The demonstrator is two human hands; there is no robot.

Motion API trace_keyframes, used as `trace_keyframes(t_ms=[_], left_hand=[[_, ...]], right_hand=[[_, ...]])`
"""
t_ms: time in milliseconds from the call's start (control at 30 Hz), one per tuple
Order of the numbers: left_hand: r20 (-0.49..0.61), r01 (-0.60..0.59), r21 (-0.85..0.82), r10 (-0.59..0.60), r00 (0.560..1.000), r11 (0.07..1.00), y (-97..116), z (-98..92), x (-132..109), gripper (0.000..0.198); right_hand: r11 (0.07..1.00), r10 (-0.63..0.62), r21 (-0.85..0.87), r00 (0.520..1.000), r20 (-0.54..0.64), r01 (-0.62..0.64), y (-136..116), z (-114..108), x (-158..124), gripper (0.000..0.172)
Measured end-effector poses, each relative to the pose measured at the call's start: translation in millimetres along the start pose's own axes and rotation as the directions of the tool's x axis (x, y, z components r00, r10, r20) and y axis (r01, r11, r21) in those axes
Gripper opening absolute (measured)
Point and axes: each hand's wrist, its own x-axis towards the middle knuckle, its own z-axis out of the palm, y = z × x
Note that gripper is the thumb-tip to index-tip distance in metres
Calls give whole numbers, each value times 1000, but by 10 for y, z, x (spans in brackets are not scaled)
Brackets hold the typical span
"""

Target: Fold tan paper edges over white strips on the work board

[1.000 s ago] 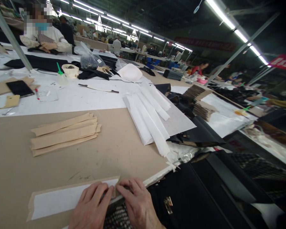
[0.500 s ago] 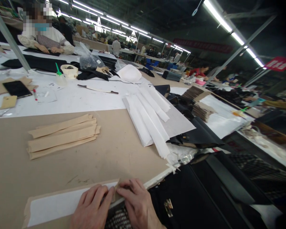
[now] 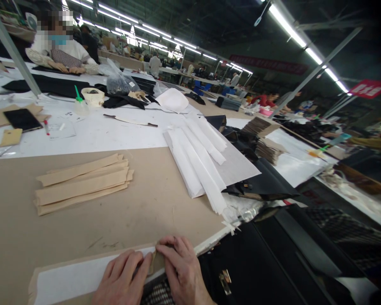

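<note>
Along the near table edge lies a tan strip (image 3: 31, 279) with a narrower white strip (image 3: 73, 277) on top of it. My left hand (image 3: 123, 275) rests over the right part of both, its fingers bent and close together, thumb and forefinger at the strip's end. My right hand (image 3: 182, 267) pinches the right end of the tan strip, where a small flap is turned up between the two hands. The fingers cover part of that end.
Several tan strips (image 3: 82, 186) lie stacked at left, with white strips (image 3: 197, 165) on a board beyond. Black bag pieces (image 3: 247, 258) with metal fittings crowd the right edge. A phone (image 3: 23, 119) lies far left. Across the table, a person (image 3: 63, 55) works.
The tan strip's right end was raised to a point at the right fingertips; now it lies lower as a flap between the hands. Both hands stay almost in place.
</note>
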Motion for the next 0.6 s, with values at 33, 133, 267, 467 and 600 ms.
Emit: trace_keyframes(t_ms=[33, 133, 267, 467, 600], left_hand=[[-3, 5, -4, -5, 1000, 1000, 2, 6, -3, 37], [-21, 68, -43, -69, 997, 997, 48, 52, -22, 38], [-51, 139, -88, -144, 988, 986, 121, 118, -49, 40], [-72, 146, -96, -153, 986, 985, 129, 128, -47, 41], [-76, 141, -96, -149, 986, 985, 123, 128, -47, 40]], right_hand=[[1000, 5, -8, 1000, 7, -5, 4, 3, 3, 47], [1000, 22, -21, 1000, 14, -21, 16, 17, 9, 47], [1000, 27, 1, 1000, 3, -27, 38, 39, 21, 45], [996, 57, 77, 998, -30, -55, 58, 49, 27, 47], [995, 48, 88, 999, -23, -46, 59, 62, 11, 48]])
